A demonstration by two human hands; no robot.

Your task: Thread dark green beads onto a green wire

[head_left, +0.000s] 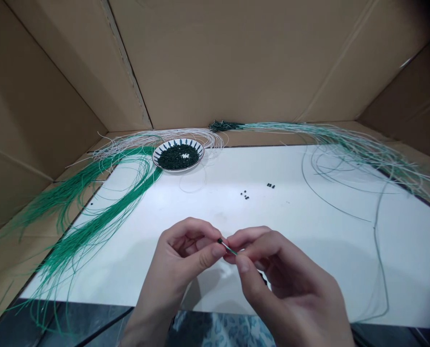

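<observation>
Above the white board (pixel 222 212), my two hands meet fingertip to fingertip. Between thumb and forefinger, my left hand (pixel 186 258) pinches a tiny dark bead-like piece (pixel 220 240). From that piece a short stretch of thin white and green wire (pixel 230 248) runs to my right hand (pixel 283 272), whose thumb and fingers are closed on it. Whether the wire passes right through the piece cannot be made out. Some black pieces (pixel 263 278) show partly behind my right hand; the rest of them is hidden.
A patterned dish (pixel 157 163) full of small dark pieces stands at the back. Bundles of green wires (pixel 102 224) and white wires (pixel 135 140) lie left; joined green-white strands (pixel 345 137) lie back right. Loose black pieces (pixel 270 185) dot the board. Cardboard walls (pixel 236 62) enclose it.
</observation>
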